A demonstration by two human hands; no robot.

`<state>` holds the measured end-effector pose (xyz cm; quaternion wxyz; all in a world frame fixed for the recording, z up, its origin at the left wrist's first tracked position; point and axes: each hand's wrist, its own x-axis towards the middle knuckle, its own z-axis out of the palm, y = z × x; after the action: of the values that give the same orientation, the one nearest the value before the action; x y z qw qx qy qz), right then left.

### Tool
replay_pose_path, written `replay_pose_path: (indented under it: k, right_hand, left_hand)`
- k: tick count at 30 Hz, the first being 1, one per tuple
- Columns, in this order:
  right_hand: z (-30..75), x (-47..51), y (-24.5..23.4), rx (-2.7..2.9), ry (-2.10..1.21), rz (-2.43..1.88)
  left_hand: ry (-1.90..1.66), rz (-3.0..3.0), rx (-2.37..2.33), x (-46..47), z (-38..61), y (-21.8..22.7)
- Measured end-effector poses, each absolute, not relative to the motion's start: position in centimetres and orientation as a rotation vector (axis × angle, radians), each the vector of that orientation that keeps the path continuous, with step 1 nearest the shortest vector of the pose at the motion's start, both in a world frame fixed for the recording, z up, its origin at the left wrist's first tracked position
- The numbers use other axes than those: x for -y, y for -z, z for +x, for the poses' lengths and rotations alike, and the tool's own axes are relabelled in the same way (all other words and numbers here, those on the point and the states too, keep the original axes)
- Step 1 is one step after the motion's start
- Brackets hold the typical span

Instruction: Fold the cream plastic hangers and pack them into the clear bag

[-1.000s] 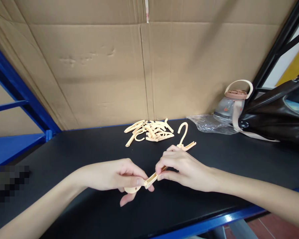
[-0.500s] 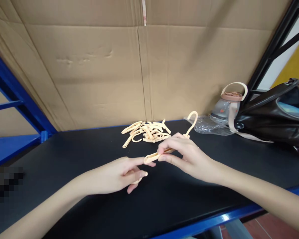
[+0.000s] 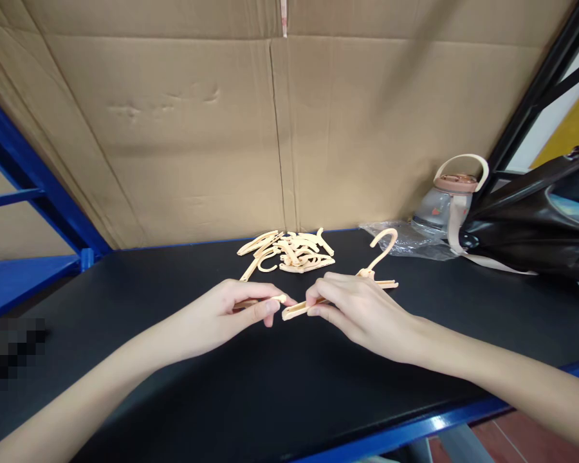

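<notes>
In my right hand [image 3: 359,312] is a cream plastic clothes hanger [image 3: 385,254], gripped between thumb and fingers. Its hook rises beyond my knuckles and one channelled arm points left toward my other hand; the middle is hidden by my fingers. My left hand [image 3: 244,312] pinches a slim cream hanger piece [image 3: 280,299], most of it covered by the palm. The tip of that piece is close to the open end of the hanger's arm, with a small gap showing. Beyond both hands lies a loose pile of similar cream hanger parts [image 3: 294,251] on the black tabletop [image 3: 251,405].
Cardboard [image 3: 188,128] stands upright behind the table. At the back right are a clear plastic bag [image 3: 405,243], a water bottle [image 3: 446,202] with a strap, and a black bag [image 3: 525,222]. Blue metal framing [image 3: 53,186] rises on the left.
My left hand has risen and closed up, bringing its piece level with the hanger's arm. The hanger has turned in my right hand, its hook tilting right and another part now showing beside it.
</notes>
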<state>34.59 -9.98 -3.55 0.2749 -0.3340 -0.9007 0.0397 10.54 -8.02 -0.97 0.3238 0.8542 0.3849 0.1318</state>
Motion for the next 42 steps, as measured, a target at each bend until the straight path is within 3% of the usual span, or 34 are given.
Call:
replay_pose_path:
  k: [28,34,42]
  right_hand:
    - [34.6,9.9,3.9,2.525,-0.042,-0.619]
    - [34.6,9.8,4.2,2.614,0.101,-0.616]
    - [34.6,9.4,4.8,2.630,0.061,-0.656]
  left_hand:
    - [0.001,2.131,-0.734,8.2,10.5,1.1]
    - [0.041,2.334,-0.775,8.7,11.1,1.2]
    - [0.029,2.719,-0.901,9.6,11.5,1.7]
